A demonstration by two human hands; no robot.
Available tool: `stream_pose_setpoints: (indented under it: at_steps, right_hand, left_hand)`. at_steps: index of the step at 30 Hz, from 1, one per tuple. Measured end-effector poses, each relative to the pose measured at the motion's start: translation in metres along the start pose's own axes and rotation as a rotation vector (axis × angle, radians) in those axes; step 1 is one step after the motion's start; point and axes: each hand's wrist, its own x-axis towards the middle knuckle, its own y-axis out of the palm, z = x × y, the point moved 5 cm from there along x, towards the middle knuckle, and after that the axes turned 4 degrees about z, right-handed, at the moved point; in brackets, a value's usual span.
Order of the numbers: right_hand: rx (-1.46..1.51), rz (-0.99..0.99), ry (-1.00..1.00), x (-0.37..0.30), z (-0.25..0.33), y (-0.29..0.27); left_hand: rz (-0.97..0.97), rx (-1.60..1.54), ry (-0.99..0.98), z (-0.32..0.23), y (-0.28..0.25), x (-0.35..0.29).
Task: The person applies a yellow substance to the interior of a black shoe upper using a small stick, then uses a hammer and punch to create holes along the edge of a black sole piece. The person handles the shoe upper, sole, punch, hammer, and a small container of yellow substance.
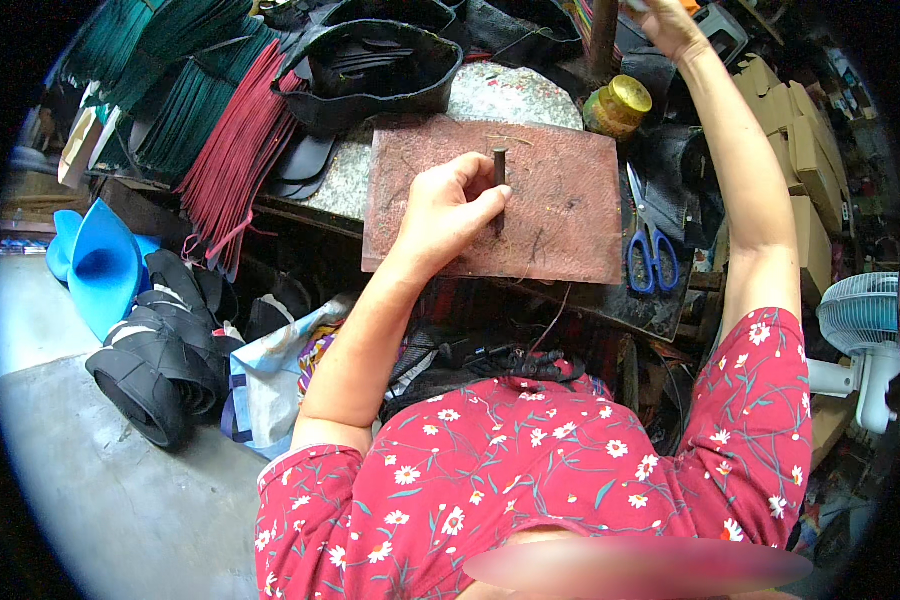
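My left hand (450, 205) is closed around a dark metal punch (500, 165), which it holds upright over a worn reddish board (570, 215). The punch's top end sticks out above my fingers and thumb; its lower tip rests on or just above the board. Raised at the upper right, my right hand (673, 30) has its fingers curled at the picture's edge. A pale bit shows at those fingertips, too cut off to name. Just left of that hand stands a dark brown rod (603, 40), and below it is a yellowish jar (620, 105).
Blue-handled scissors (652, 255) lie right of the board. Black rubber-like bins (370, 75) stand behind it. Stacked red strips (238, 150) and dark green sheets (185, 115) are at the left. Black rolls (160, 365) and blue foam pieces (105, 265) lie lower left; a fan (860, 330) stands right.
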Motion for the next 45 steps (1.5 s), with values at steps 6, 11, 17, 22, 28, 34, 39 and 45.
stream_pose_setpoints:
  at_steps: [6,11,17,22,28,34,39,45]
  right_hand:
    - [0.133,-0.452,-0.140,0.012,0.071,0.022]
    - [-0.270,-0.157,0.065,-0.014,0.072,0.090]
    - [-0.861,-0.034,0.398,-0.097,-0.015,0.163]
    - [-0.857,-0.112,0.453,-0.107,-0.024,0.165]
    - [-0.995,0.184,0.039,-0.081,-0.006,0.219]
    - [-1.103,0.402,0.160,-0.074,-0.010,0.330]
    - [-0.724,0.332,0.161,-0.029,-0.008,0.325]
    - [-0.509,0.766,-0.113,-0.048,-0.001,0.371]
  left_hand:
    - [-0.027,-0.063,0.022,-0.008,-0.003,-0.002]
    - [-0.188,-0.298,0.076,-0.019,-0.025,-0.030]
    - [-0.415,-0.155,0.138,-0.021,-0.069,-0.088]
    - [-0.392,-0.229,-0.012,-0.006,-0.082,-0.112]
    - [-0.403,-0.345,-0.045,0.011,-0.077,-0.116]
    - [-0.627,-0.449,0.034,0.013,-0.096,-0.125]
    - [-0.847,-0.383,0.119,-0.002,-0.139,-0.144]
    - [-0.892,-0.347,0.291,-0.027,-0.144,-0.139]
